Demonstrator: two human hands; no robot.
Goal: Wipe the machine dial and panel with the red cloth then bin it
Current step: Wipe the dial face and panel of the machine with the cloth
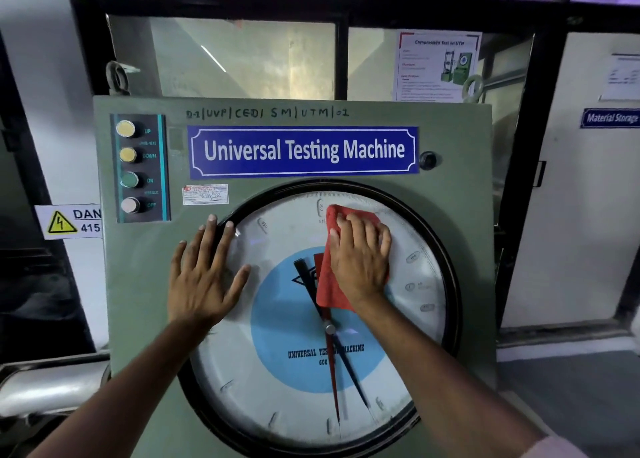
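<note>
On the one dial (277, 405), right grip (360, 256) presses one red cloth (329, 289) flat-handed; left grip (204, 277) rests spread, released.

The single head-worn wide-angle camera is looking forward and slightly downward, squarely facing the upright grey-green metal machine panel (138, 301) from close by, within arm's reach. The large round black-rimmed white dial (277, 371) is filling the lower centre, with the frame cutting its bottom rim. Both bare forearms are entering from the bottom corners, the left hand (204, 277) and right hand (360, 256) lying mid-frame. The black-framed window (341, 59) is spanning the top.
</note>
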